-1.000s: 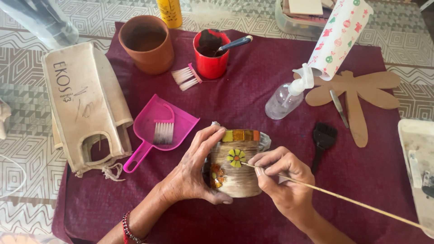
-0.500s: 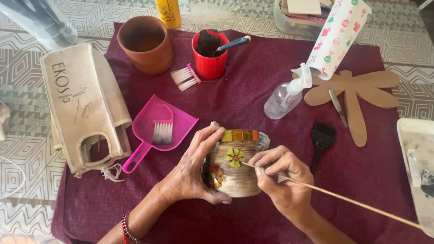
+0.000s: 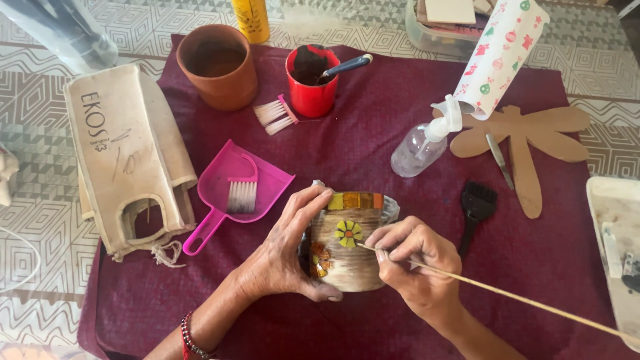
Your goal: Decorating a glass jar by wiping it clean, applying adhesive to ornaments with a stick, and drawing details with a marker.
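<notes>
Lying between both hands — left hand (image 3: 283, 257), right hand (image 3: 413, 260) — mosaic pot (image 3: 347, 243).

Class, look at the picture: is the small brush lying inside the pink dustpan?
Yes, the small brush lies on the tray of the pink dustpan, bristles toward its handle.

Three brushes (image 3: 272, 113); two pots (image 3: 217, 65)

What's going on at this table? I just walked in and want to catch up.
A person is decorating a small brown pot laid on its side on a maroon cloth. The left hand cradles the pot; the right hand pinches a thin wooden stick, its tip at a yellow mosaic flower on the pot's side. Around them sit a pink dustpan with a little brush, a red cup, a terracotta pot and a spray bottle.
</notes>
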